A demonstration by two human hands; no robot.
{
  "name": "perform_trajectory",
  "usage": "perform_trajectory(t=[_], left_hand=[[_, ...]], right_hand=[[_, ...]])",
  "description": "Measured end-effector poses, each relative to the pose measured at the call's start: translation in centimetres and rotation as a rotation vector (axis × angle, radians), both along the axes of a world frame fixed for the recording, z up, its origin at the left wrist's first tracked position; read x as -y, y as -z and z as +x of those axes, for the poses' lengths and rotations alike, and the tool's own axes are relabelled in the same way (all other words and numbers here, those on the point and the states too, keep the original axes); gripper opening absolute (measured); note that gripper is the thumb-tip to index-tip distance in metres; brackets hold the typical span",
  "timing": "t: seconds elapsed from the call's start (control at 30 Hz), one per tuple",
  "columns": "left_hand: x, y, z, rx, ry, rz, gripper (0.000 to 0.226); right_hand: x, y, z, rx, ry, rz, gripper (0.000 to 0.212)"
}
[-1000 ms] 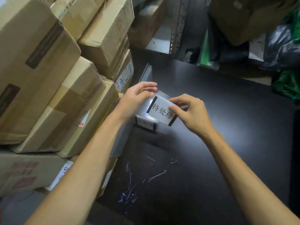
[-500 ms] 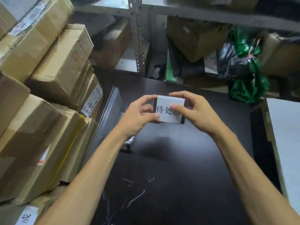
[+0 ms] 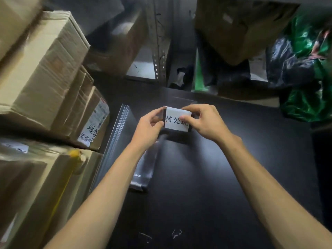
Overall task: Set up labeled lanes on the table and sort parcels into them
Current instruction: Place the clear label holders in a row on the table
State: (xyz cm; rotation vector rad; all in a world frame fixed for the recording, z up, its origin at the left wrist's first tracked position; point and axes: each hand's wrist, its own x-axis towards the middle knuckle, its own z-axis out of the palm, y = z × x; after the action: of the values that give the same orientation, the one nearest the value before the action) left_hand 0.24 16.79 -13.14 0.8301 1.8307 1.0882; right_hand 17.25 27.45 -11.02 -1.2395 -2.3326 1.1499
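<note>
White paper label with black characters (image 3: 177, 121) is pinched at both ends by left hand (image 3: 150, 126) and right hand (image 3: 206, 123), over the dark table (image 3: 197, 186). No lane seems set yet; sorting is not begun.

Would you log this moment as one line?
left hand: pinches label card | right hand: pinches label card | cardboard boxes: stacked left

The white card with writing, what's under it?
The black table, with a clear plastic holder lying nearby. The left hand and right hand pinch the white card, so the spot right beneath is hidden.
</note>
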Motion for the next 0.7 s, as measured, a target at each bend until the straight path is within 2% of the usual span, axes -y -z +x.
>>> perform_trajectory(t=[0.23,0.37,0.4,0.53,0.7], left_hand=[[-0.2,3.3,-1.5,0.077,-0.052,-0.124,0.067],[-0.1,4.5,-1.6,0.109,-0.011,-0.189,0.062],[-0.2,4.4,-1.5,0.102,-0.004,-0.189,0.059],[-0.6,4.9,-1.3,0.087,-0.028,-0.152,0.075],[-0.2,6.3,-1.5,0.057,-0.081,-0.121,0.073]], right_hand=[[1.3,4.4,-3.0,0.022,-0.04,0.025,0.024],[1.6,5.5,-3.1,0.012,-0.036,0.053,0.023],[1.7,5.6,-3.1,0.011,-0.024,0.065,0.023],[1.6,5.9,-3.2,-0.009,0.021,0.074,0.024],[1.2,6.8,-3.5,-0.023,-0.022,0.101,0.022]])
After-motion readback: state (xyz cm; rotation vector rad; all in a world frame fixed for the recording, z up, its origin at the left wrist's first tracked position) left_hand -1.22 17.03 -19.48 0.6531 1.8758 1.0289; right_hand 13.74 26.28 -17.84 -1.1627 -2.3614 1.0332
